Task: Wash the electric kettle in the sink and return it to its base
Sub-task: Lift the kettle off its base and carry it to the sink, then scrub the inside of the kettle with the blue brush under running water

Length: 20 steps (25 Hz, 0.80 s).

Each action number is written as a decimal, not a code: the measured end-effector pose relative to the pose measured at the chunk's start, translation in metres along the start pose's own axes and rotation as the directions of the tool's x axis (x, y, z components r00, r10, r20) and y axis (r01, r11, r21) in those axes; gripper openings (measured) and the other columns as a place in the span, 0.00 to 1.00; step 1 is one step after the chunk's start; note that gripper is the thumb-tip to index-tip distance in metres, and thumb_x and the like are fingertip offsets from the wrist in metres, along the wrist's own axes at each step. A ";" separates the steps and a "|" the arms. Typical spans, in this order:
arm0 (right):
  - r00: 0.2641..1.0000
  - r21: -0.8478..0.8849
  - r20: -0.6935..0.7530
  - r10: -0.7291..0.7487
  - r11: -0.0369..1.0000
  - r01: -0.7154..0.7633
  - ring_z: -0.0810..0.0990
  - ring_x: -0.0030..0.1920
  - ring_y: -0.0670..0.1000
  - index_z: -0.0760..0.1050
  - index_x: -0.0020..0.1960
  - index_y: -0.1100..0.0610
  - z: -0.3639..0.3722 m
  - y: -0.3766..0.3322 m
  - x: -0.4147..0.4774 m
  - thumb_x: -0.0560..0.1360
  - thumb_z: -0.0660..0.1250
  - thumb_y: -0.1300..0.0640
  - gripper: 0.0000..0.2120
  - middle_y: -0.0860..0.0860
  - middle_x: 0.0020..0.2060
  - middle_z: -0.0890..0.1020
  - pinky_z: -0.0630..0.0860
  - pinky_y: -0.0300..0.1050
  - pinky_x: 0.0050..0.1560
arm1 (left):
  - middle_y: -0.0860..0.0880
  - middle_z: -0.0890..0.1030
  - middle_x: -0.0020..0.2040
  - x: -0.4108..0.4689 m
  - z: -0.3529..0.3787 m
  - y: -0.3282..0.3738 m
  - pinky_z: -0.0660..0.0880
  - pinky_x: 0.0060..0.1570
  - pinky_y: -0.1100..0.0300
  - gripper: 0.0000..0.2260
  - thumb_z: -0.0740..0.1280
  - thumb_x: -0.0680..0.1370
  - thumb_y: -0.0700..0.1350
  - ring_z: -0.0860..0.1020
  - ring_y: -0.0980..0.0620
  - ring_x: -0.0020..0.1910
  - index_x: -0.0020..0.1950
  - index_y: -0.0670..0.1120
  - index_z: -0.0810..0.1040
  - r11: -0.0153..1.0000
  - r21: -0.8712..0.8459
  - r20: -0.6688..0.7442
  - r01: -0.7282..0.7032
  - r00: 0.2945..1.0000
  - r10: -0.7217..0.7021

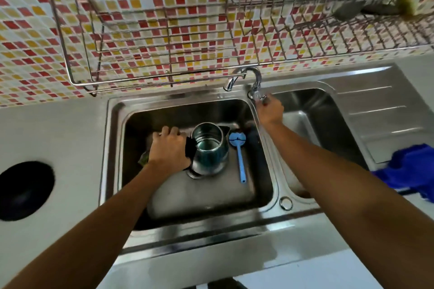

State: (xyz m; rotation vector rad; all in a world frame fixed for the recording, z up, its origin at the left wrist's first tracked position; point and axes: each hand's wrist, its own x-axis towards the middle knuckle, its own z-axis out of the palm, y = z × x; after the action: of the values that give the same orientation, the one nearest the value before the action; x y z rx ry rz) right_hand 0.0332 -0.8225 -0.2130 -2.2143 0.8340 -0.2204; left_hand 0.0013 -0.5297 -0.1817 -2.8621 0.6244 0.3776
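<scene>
From the head camera, the electric kettle (209, 148) stood upright, lid open, on the floor of the left sink basin (263, 171), and it served as the anchor for everything else. The left hand (169, 149) was closed around the black handle on the kettle's left side, steadying it. The right hand (270, 108), up and to the right of the kettle, was curled around the tap lever at the base of the faucet (244, 77), whose spout hung above and just behind the kettle. This looked like the rinsing step, water control in hand (no stream could be made out). The next move probably called for setting the flow and bringing the kettle's mouth under the spout, keeping water off its underside contacts. Counted: one kettle, one blue long-handled brush (239, 155) lying just right of it, two basins, one faucet, one wire dish rack (164, 58) above, one blue cloth (411, 166) far right. The kettle's base was not in view.
</scene>
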 end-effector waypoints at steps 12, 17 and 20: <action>0.975 0.014 -0.009 -0.223 0.975 0.223 0.83 0.52 0.55 0.80 0.62 0.56 0.025 0.022 0.022 0.79 0.65 0.53 0.14 0.56 0.54 0.84 0.73 0.37 0.53 | 0.42 0.76 0.64 0.031 0.019 0.035 0.68 0.62 0.42 0.24 0.66 0.73 0.55 0.71 0.39 0.64 0.66 0.44 0.76 0.996 -0.051 0.071 0.072 0.995 -0.068; 0.952 -0.024 0.009 -0.306 0.952 0.306 0.83 0.50 0.57 0.79 0.63 0.56 0.020 0.028 0.027 0.79 0.66 0.52 0.15 0.59 0.53 0.84 0.78 0.44 0.54 | 0.42 0.75 0.63 0.032 0.028 0.039 0.69 0.62 0.42 0.24 0.65 0.73 0.56 0.70 0.40 0.64 0.66 0.44 0.75 0.996 -0.040 0.073 0.079 0.994 -0.075; 0.951 -0.021 0.001 -0.311 0.950 0.310 0.83 0.51 0.58 0.78 0.64 0.56 0.022 0.029 0.029 0.79 0.65 0.51 0.16 0.59 0.54 0.84 0.78 0.45 0.53 | 0.42 0.76 0.62 0.033 0.033 0.040 0.69 0.61 0.42 0.24 0.64 0.74 0.56 0.71 0.39 0.63 0.65 0.44 0.76 0.996 -0.039 0.065 0.082 0.995 -0.079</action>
State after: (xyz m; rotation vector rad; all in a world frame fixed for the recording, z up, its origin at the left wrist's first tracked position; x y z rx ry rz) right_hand 0.0500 -0.8428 -0.2512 -2.3588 0.4854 -0.3666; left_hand 0.0064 -0.5701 -0.2273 -2.8913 0.4941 0.4716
